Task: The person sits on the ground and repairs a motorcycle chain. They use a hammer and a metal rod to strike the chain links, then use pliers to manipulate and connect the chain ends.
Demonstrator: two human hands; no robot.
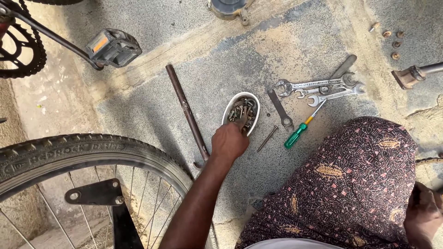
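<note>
left hand [229,140] | fingers dipped among bolts in white bowl [228,108] at its 12 o'clock, grasp unclear | right hand [422,214] seemingly clenched, contents hidden

At the centre of the view a white bowl [240,112] holds dull brown and grey bolts [243,109], and at four o'clock from it lies a screwdriver [300,130] with a green handle and a yellow-orange collar. Silver-grey wrenches [318,88] lie at two o'clock on the mottled grey and tan floor [295,46]. A dark maroon cloth [350,184] with a dotted pattern and tan, perhaps leaf-shaped, motifs fills five o'clock, and the black pedal [113,47] at ten o'clock carries an orange reflector.
</note>
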